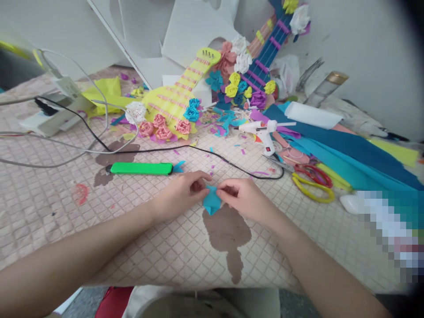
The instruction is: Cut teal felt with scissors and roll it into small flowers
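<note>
A small piece of blue paper (pixel 212 199), with a folded lower tip, is held just above the table between my two hands. My left hand (pixel 180 194) pinches its upper left edge with thumb and fingers. On the opposite side, my right hand (pixel 243 196) grips the upper right edge in the same way. Left of my hands lies a bright green box cutter (pixel 141 168), with blue paper scraps (pixel 179 166) at its right end.
A white glue gun (pixel 266 132) and scissors (pixel 313 181) lie to the right, near coloured paper sheets (pixel 357 150). Flower-covered yellow (pixel 168 99) and blue (pixel 265 59) paper guitars stand behind. A black cable (pixel 198 148) crosses the table; a power strip (pixel 46 119) sits left.
</note>
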The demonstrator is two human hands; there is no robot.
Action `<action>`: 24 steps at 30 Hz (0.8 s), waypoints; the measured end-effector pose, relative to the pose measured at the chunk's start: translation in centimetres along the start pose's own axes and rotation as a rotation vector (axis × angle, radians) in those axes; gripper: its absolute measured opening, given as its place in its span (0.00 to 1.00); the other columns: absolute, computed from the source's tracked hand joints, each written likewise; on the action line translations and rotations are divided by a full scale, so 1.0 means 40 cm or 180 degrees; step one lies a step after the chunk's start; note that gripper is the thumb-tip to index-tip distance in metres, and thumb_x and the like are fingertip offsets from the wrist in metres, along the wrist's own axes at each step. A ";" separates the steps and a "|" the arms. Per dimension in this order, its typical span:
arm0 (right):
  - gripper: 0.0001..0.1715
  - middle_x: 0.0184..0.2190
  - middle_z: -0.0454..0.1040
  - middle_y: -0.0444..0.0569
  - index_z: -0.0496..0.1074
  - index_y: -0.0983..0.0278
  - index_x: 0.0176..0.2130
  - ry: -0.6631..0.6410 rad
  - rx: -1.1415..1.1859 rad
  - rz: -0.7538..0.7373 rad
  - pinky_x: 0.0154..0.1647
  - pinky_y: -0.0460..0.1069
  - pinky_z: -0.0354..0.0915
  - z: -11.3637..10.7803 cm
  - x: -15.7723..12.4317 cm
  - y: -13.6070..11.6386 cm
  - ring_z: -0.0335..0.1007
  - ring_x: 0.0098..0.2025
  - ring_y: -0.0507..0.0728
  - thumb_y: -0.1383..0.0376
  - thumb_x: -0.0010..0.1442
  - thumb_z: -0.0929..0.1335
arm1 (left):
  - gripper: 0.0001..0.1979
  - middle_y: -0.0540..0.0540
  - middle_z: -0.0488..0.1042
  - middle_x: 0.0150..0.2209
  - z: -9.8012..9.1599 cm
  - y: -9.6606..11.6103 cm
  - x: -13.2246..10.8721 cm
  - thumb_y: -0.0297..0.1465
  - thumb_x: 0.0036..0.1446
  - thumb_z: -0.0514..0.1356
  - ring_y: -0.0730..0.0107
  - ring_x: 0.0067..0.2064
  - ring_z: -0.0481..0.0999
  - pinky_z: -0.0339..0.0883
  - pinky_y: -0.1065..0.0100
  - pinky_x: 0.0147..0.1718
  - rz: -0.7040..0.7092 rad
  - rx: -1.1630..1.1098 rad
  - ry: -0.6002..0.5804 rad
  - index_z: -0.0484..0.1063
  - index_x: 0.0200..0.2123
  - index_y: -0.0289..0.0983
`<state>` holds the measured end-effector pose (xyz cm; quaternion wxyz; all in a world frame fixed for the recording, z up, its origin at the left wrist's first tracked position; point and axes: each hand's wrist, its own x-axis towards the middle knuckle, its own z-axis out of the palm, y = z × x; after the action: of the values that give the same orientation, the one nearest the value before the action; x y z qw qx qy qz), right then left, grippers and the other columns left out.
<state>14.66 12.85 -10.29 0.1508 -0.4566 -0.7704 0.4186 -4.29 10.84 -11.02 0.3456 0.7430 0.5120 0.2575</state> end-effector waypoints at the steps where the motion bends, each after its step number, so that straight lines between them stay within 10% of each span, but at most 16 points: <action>1: 0.09 0.22 0.72 0.43 0.72 0.64 0.30 -0.0067 0.0102 0.0126 0.22 0.43 0.59 0.000 0.000 0.001 0.65 0.21 0.48 0.65 0.56 0.63 | 0.09 0.53 0.69 0.25 -0.001 0.001 0.001 0.29 0.54 0.56 0.76 0.26 0.66 0.58 0.74 0.24 -0.0039 0.0089 -0.0015 0.70 0.39 0.37; 10: 0.09 0.19 0.70 0.43 0.71 0.64 0.26 -0.0054 0.0145 0.0589 0.15 0.43 0.53 0.006 0.006 0.005 0.58 0.13 0.46 0.62 0.54 0.65 | 0.05 0.53 0.65 0.21 0.000 0.018 0.007 0.28 0.52 0.56 0.77 0.23 0.62 0.54 0.73 0.22 -0.0041 0.0489 0.0017 0.71 0.26 0.35; 24: 0.08 0.20 0.64 0.40 0.74 0.64 0.28 0.0224 -0.0217 -0.0293 0.24 0.43 0.54 0.010 0.014 0.023 0.58 0.23 0.47 0.73 0.49 0.66 | 0.03 0.51 0.67 0.23 0.021 0.013 0.003 0.26 0.51 0.57 0.75 0.27 0.65 0.58 0.72 0.25 0.0286 0.0755 0.0224 0.71 0.27 0.36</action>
<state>14.64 13.31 -11.34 0.1812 -0.4401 -0.7986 0.3685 -3.33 10.63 -11.15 0.2252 0.7914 0.5168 0.2363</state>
